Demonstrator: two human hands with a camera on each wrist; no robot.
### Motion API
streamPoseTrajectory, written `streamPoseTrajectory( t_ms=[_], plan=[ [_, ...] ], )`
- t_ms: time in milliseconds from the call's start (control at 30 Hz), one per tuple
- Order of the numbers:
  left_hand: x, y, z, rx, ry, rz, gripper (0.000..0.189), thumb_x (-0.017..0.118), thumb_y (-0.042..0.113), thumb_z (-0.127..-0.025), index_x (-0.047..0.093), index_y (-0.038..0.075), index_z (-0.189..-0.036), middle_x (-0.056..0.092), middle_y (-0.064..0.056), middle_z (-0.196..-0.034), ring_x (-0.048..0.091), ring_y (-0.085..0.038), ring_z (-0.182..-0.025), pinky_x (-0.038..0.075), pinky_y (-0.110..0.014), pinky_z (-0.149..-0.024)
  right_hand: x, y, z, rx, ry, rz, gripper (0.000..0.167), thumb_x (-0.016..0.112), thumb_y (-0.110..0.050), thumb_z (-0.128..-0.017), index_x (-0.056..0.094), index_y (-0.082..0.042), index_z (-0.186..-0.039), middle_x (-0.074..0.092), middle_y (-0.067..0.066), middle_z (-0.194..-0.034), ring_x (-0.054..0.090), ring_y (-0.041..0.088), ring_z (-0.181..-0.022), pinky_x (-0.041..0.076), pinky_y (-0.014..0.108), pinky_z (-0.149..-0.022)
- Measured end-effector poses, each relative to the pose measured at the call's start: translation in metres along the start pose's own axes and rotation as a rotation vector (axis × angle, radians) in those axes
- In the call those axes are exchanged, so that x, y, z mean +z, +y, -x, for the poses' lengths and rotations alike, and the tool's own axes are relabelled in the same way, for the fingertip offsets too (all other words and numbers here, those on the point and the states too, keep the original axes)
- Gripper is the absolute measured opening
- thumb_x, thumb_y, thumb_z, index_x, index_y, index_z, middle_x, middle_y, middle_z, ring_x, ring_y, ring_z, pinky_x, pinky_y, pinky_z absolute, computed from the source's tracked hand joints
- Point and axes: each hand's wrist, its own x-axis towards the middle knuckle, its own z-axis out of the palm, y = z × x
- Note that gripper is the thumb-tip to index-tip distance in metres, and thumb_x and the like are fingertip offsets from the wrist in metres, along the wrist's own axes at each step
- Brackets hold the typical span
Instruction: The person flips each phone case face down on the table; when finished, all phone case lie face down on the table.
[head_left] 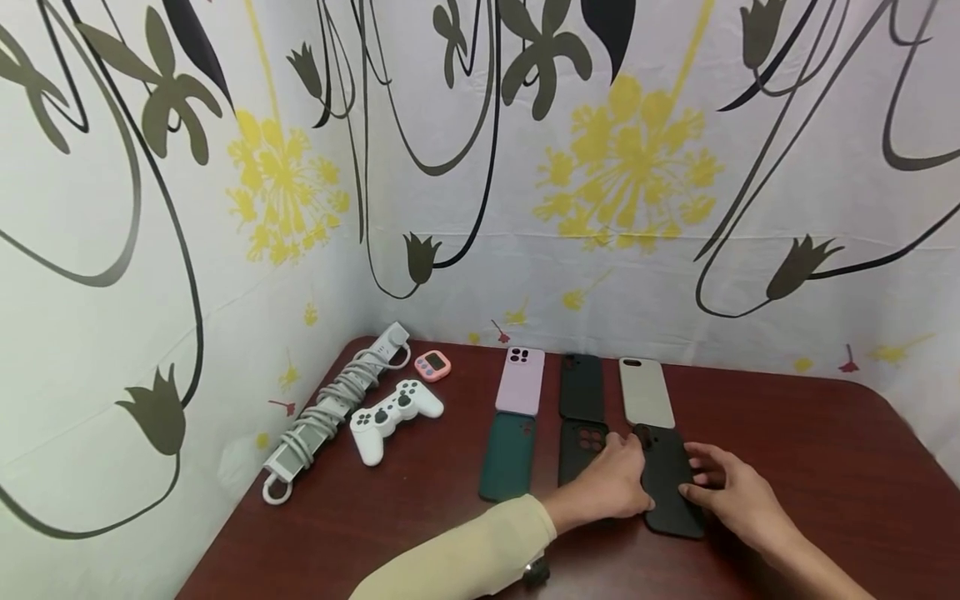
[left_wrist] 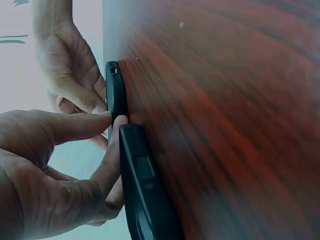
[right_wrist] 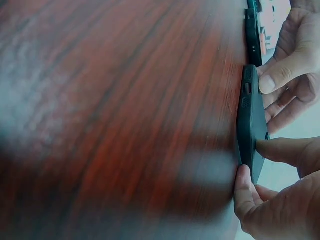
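A black phone case [head_left: 670, 492] lies face down at the front right of a group of cases, with a hand on each side. My left hand [head_left: 609, 482] has thumb and fingers at its left edge. From the right, my right hand [head_left: 738, 498] pinches its edge; in the right wrist view the thumb rests on top of the case [right_wrist: 255, 120] and a finger lies against its side. Beside my left hand is another black case [head_left: 572, 467] with a square camera cutout, partly hidden by that hand. The left wrist view shows its side edge [left_wrist: 145, 175] close to my fingers.
Behind lie a lilac case [head_left: 519, 392], a black case [head_left: 581, 390] and a light grey case [head_left: 647, 396]. A dark green case [head_left: 507, 458] lies front left. Farther left are a white game controller [head_left: 390, 417], a pink timer [head_left: 432, 365] and a cord-wrapped power strip [head_left: 333, 408].
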Motion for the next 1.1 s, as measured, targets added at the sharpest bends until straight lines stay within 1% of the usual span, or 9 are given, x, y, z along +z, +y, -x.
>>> streamPoseTrajectory(
  t_ms=[267, 467, 567, 667, 767, 833, 933, 1000, 1100],
  plan=[
    [0.0, 0.002, -0.002, 0.054, 0.011, -0.061, 0.089, 0.084, 0.038, -0.092, 0.038, 0.013, -0.164, 0.046, -0.004, -0.157, 0.064, -0.006, -0.127, 0.056, -0.018, -0.087, -0.002, 0.002, -0.001, -0.008, 0.012, 0.031, 0.075, 0.079, -0.023, -0.096, 0.042, 0.004, -0.156, 0.059, 0.031, -0.14, 0.068, 0.03, -0.112, 0.055, 0.032, -0.074],
    [0.001, 0.002, 0.001, 0.106, 0.022, -0.072, 0.079, 0.081, 0.034, -0.095, 0.043, 0.016, -0.161, 0.045, -0.003, -0.155, 0.058, -0.007, -0.133, 0.055, -0.018, -0.087, -0.003, 0.003, -0.001, -0.018, 0.02, 0.093, 0.075, 0.079, -0.025, -0.095, 0.044, 0.005, -0.155, 0.061, 0.03, -0.137, 0.069, 0.028, -0.108, 0.054, 0.033, -0.074],
    [0.001, 0.001, 0.001, 0.129, 0.039, -0.025, 0.072, 0.083, 0.03, -0.093, 0.049, 0.02, -0.156, 0.045, -0.002, -0.151, 0.064, -0.005, -0.116, 0.054, -0.017, -0.078, -0.004, 0.002, -0.001, -0.008, 0.01, 0.105, 0.075, 0.079, -0.026, -0.095, 0.045, 0.006, -0.154, 0.062, 0.029, -0.134, 0.069, 0.026, -0.104, 0.054, 0.033, -0.072],
    [-0.002, -0.001, 0.002, 0.143, 0.056, 0.057, 0.067, 0.086, 0.025, -0.091, 0.053, 0.024, -0.149, 0.044, 0.001, -0.147, 0.062, -0.003, -0.095, 0.05, -0.017, -0.071, -0.006, -0.001, -0.002, 0.018, -0.011, 0.09, 0.076, 0.079, -0.029, -0.095, 0.045, 0.008, -0.152, 0.063, 0.03, -0.133, 0.07, 0.023, -0.101, 0.056, 0.033, -0.07],
    [-0.01, -0.003, 0.003, 0.143, 0.067, 0.129, 0.064, 0.086, 0.025, -0.091, 0.055, 0.026, -0.147, 0.042, 0.002, -0.148, 0.062, -0.003, -0.092, 0.05, -0.018, -0.072, -0.009, -0.006, -0.003, 0.035, -0.027, 0.092, 0.079, 0.077, -0.038, -0.096, 0.045, 0.009, -0.151, 0.062, 0.033, -0.133, 0.072, 0.023, -0.098, 0.059, 0.035, -0.07],
    [-0.017, -0.008, 0.005, 0.142, 0.077, 0.17, 0.065, 0.085, 0.028, -0.091, 0.054, 0.027, -0.148, 0.042, 0.002, -0.151, 0.062, -0.002, -0.092, 0.05, -0.019, -0.074, -0.011, -0.01, -0.004, 0.021, -0.022, 0.119, 0.082, 0.076, -0.043, -0.097, 0.045, 0.01, -0.151, 0.062, 0.034, -0.135, 0.072, 0.027, -0.101, 0.06, 0.04, -0.073],
    [-0.028, -0.021, 0.01, 0.137, 0.093, 0.233, 0.067, 0.084, 0.029, -0.093, 0.052, 0.027, -0.151, 0.043, 0.003, -0.153, 0.061, -0.001, -0.099, 0.051, -0.02, -0.075, -0.01, -0.014, -0.004, -0.017, 0.021, 0.15, 0.079, 0.073, -0.046, -0.098, 0.046, 0.007, -0.151, 0.062, 0.033, -0.136, 0.071, 0.034, -0.107, 0.06, 0.047, -0.08],
    [-0.035, -0.035, 0.013, 0.138, 0.104, 0.259, 0.068, 0.084, 0.03, -0.093, 0.051, 0.026, -0.153, 0.044, 0.002, -0.153, 0.061, 0.0, -0.102, 0.051, -0.02, -0.076, -0.006, -0.017, -0.003, -0.041, 0.055, 0.15, 0.077, 0.072, -0.045, -0.1, 0.045, 0.005, -0.152, 0.06, 0.032, -0.138, 0.069, 0.039, -0.114, 0.058, 0.051, -0.084],
    [-0.044, -0.055, 0.019, 0.115, 0.126, 0.271, 0.07, 0.084, 0.031, -0.093, 0.052, 0.023, -0.154, 0.046, -0.001, -0.152, 0.062, -0.005, -0.113, 0.053, -0.022, -0.081, 0.004, -0.023, 0.0, -0.063, 0.089, 0.126, 0.074, 0.072, -0.043, -0.1, 0.045, 0.0, -0.153, 0.059, 0.029, -0.141, 0.067, 0.039, -0.118, 0.057, 0.053, -0.087]
  ],
)
